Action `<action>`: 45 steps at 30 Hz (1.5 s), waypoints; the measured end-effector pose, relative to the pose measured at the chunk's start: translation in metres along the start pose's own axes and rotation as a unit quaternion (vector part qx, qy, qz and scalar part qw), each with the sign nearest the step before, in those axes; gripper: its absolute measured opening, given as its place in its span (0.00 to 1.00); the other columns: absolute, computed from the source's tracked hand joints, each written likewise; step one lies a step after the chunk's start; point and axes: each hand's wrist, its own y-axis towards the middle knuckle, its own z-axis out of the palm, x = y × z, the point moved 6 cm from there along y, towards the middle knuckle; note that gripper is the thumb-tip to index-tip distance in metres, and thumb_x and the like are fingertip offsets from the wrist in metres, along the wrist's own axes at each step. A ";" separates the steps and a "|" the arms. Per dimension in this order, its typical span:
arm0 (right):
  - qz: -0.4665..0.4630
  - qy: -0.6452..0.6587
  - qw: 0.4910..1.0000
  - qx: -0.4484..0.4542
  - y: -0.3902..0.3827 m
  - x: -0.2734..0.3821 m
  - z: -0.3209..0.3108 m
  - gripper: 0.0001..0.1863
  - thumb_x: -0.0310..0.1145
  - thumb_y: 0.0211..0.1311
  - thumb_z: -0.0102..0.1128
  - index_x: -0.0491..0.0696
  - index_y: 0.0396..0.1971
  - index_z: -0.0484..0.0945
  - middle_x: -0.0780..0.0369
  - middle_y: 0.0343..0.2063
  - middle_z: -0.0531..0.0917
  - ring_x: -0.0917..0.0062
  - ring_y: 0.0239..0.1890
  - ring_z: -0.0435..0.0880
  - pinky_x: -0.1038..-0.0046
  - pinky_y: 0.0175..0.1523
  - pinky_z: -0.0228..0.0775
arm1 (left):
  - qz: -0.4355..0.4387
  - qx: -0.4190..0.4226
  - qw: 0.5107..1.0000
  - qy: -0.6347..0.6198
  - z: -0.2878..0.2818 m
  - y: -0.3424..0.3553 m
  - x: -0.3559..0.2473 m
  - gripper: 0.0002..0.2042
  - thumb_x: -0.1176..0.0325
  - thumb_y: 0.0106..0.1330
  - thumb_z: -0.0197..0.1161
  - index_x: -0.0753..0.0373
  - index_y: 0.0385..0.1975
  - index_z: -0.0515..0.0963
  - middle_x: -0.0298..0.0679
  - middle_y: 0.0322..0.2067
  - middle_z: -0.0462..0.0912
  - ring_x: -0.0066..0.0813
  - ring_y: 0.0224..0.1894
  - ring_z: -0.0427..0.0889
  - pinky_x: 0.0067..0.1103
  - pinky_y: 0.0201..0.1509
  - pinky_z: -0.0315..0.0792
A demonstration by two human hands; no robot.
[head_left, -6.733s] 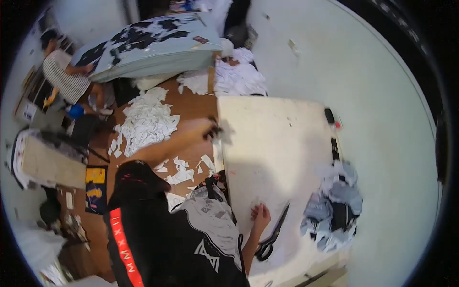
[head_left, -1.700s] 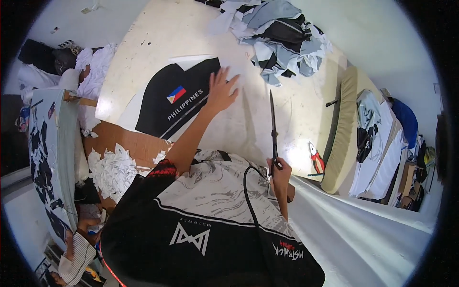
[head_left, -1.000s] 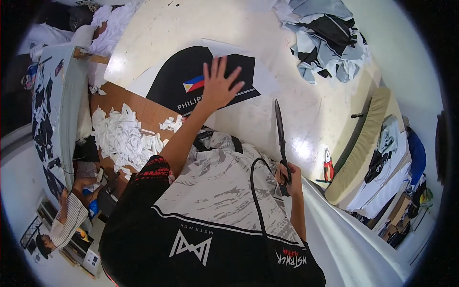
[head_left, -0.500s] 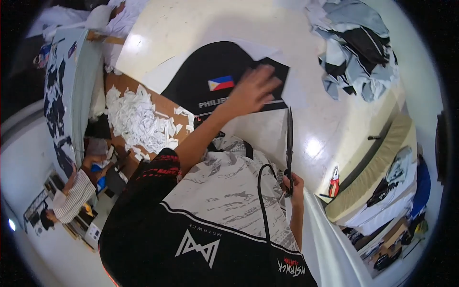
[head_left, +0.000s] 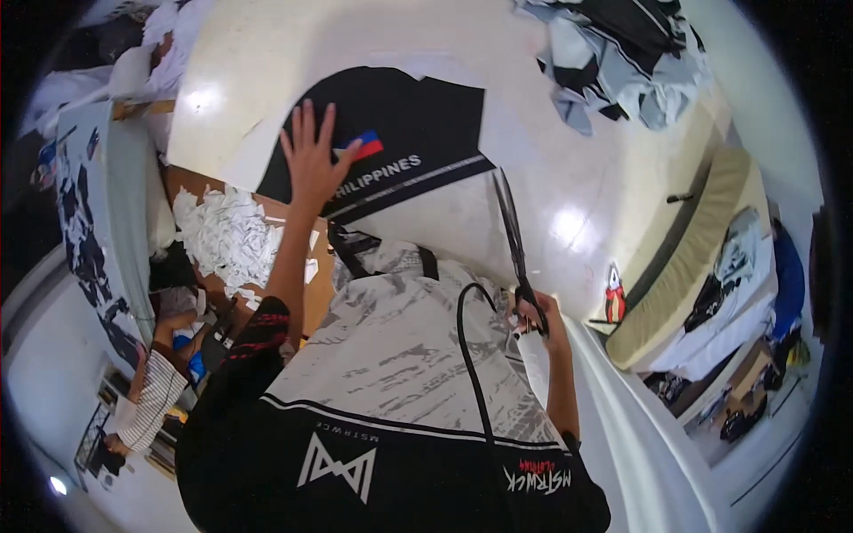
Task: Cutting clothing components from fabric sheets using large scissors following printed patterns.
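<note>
A black fabric piece (head_left: 426, 115) with a curved upper left edge lies on the pale table. It bears a small flag print (head_left: 368, 144), pale lettering and a thin pale stripe along its lower edge. Fingers spread, my left hand (head_left: 311, 169) rests flat on its left part, beside the flag. White material (head_left: 508, 124) shows past the black piece's edges. My right hand (head_left: 551, 322) grips a pair of long dark scissors (head_left: 510, 218) by the handles, low at the table's near edge. Their blades point up toward the fabric's lower right corner, and the blades look closed.
White scraps (head_left: 227, 235) are heaped on a brown surface at left. A grey and black fabric pile (head_left: 613, 62) lies at far right. Red-handled pliers (head_left: 614, 298) sit near a beige padded edge (head_left: 693, 258). A person in a striped top (head_left: 155, 400) is at lower left.
My left hand has swept from the fabric's right side to its left side and now lies flat. The scissors have tilted leftward at the tip. The whole view has shifted slightly.
</note>
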 end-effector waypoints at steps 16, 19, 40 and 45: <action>0.032 -0.108 0.993 0.045 0.034 0.046 0.019 0.25 0.39 0.72 0.72 0.39 0.57 0.72 0.64 0.32 0.79 0.80 0.33 0.81 0.72 0.43 0.78 | 0.091 -0.019 0.996 0.010 -0.002 0.014 0.015 0.39 0.35 0.67 0.65 0.44 0.77 0.69 0.44 0.80 0.60 0.48 0.82 0.57 0.62 0.79 0.45; 0.001 -0.141 0.990 -0.010 0.043 0.035 0.008 0.15 0.33 0.77 0.59 0.37 0.51 0.81 0.63 0.36 0.87 0.80 0.34 0.81 0.77 0.42 0.73 | 0.091 -0.023 0.996 0.007 -0.003 0.013 0.016 0.39 0.34 0.67 0.65 0.43 0.76 0.69 0.42 0.80 0.60 0.48 0.82 0.57 0.63 0.78 0.44; -0.013 -0.228 0.967 0.110 0.047 0.060 0.009 0.17 0.41 0.71 0.71 0.42 0.45 0.80 0.69 0.27 0.76 0.83 0.27 0.75 0.77 0.36 0.67 | 0.111 -0.053 0.992 -0.010 -0.002 0.009 0.021 0.39 0.32 0.67 0.64 0.39 0.77 0.69 0.41 0.80 0.61 0.46 0.82 0.58 0.61 0.80 0.44; 0.018 -0.172 0.981 0.083 0.051 0.056 0.003 0.16 0.39 0.71 0.71 0.41 0.43 0.81 0.70 0.25 0.75 0.83 0.26 0.74 0.77 0.34 0.65 | 0.121 -0.050 0.991 -0.004 -0.002 0.008 0.020 0.39 0.35 0.69 0.64 0.41 0.78 0.66 0.40 0.82 0.56 0.46 0.82 0.55 0.61 0.80 0.44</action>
